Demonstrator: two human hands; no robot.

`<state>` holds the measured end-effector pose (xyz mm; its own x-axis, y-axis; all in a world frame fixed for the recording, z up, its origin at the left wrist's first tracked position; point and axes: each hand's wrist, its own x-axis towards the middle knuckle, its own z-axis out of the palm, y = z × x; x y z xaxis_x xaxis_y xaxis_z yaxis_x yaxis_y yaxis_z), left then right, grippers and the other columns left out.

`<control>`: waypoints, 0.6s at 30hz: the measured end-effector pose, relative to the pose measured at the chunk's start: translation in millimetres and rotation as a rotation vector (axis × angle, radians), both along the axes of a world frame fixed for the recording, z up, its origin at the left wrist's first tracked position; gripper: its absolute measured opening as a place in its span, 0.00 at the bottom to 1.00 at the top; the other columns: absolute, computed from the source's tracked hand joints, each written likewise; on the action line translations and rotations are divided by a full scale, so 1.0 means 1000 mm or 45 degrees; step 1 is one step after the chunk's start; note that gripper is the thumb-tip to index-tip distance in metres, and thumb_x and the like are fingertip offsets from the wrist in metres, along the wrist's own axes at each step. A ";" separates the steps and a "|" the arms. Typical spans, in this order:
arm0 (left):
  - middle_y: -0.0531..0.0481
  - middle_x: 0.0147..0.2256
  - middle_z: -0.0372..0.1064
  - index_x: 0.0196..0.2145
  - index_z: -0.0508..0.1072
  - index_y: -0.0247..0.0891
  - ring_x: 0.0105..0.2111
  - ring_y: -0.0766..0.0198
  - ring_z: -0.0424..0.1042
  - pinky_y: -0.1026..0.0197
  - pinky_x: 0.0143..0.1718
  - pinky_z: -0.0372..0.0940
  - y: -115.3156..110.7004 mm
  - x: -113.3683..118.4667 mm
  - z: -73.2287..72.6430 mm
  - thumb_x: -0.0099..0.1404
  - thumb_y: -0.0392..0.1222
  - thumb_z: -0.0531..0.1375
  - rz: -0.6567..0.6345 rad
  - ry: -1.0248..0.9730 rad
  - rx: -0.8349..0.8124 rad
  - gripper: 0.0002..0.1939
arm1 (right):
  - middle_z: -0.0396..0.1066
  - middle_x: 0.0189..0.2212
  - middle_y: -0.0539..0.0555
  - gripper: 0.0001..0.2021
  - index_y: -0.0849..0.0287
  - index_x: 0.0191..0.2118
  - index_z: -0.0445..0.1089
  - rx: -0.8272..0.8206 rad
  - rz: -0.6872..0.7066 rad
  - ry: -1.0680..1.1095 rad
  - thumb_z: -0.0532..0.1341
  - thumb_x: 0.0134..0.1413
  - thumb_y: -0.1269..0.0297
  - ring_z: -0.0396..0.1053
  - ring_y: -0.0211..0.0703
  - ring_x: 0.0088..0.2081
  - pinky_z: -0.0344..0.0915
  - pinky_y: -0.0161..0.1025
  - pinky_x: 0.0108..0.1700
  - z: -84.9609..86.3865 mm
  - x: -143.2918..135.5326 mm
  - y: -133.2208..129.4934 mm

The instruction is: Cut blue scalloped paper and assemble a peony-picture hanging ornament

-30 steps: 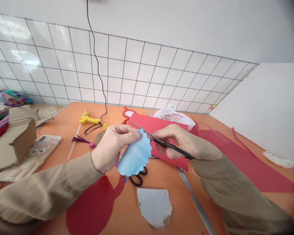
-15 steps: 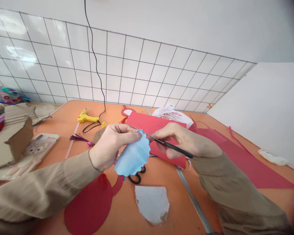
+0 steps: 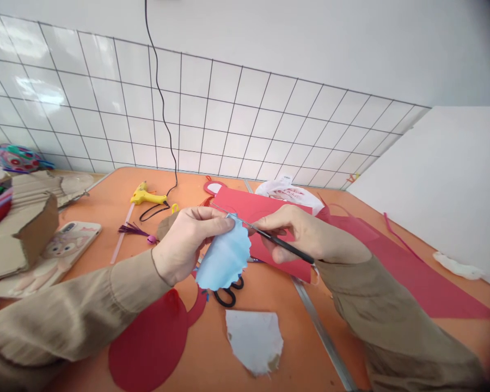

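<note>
A light blue piece with a scalloped edge [image 3: 224, 258], paper or cloth, hangs from my left hand [image 3: 191, 237], its top pinched between thumb and fingers. My right hand [image 3: 294, 231] is closed around a slim black-handled tool [image 3: 288, 247] with a thin metal end. That metal end lies against the upper edge of the blue piece, close to my left thumb. Whether the tool has one blade or two I cannot tell. Below the blue piece, black-handled scissors [image 3: 225, 297] lie on the table, their blades mostly hidden.
Red sheets [image 3: 265, 204] lie behind my hands, and a red disc [image 3: 149, 343] is at the front left. A white scrap [image 3: 255, 340] sits in front. At left are a yellow glue gun [image 3: 147, 194], a phone [image 3: 71, 239] and cardboard [image 3: 32, 228]. A plastic bag [image 3: 288, 193] lies behind.
The blue piece has tilted slightly, its lower end shifting right and up. Both hands keep their hold with almost no movement. The whole view has shifted a little.
</note>
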<state>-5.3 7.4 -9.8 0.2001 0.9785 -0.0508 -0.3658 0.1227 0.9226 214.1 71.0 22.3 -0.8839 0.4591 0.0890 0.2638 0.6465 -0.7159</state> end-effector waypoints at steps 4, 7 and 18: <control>0.47 0.24 0.76 0.22 0.79 0.35 0.24 0.61 0.75 0.60 0.28 0.68 0.001 0.001 -0.001 0.53 0.40 0.70 0.009 -0.074 0.028 0.07 | 0.57 0.22 0.46 0.28 0.66 0.44 0.76 -0.011 0.015 0.026 0.65 0.52 0.41 0.51 0.35 0.25 0.53 0.34 0.28 -0.001 -0.002 0.001; 0.48 0.24 0.75 0.23 0.79 0.35 0.26 0.61 0.75 0.59 0.31 0.69 0.000 0.001 -0.002 0.55 0.39 0.69 0.010 -0.091 0.059 0.07 | 0.56 0.22 0.46 0.26 0.65 0.42 0.75 -0.062 0.025 0.064 0.65 0.52 0.43 0.50 0.34 0.25 0.53 0.34 0.27 -0.002 -0.005 0.000; 0.47 0.24 0.77 0.23 0.79 0.34 0.24 0.63 0.73 0.62 0.29 0.67 -0.001 0.006 -0.001 0.51 0.38 0.71 0.115 -0.169 0.043 0.06 | 0.57 0.22 0.46 0.14 0.62 0.29 0.69 -0.182 0.060 0.176 0.65 0.55 0.55 0.52 0.32 0.24 0.58 0.32 0.26 0.000 -0.014 -0.005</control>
<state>0.6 6.0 -10.3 0.1136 0.9935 0.0031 -0.4926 0.0537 0.8686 200.4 66.2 21.8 -0.8887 0.4341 0.1477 0.1287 0.5453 -0.8283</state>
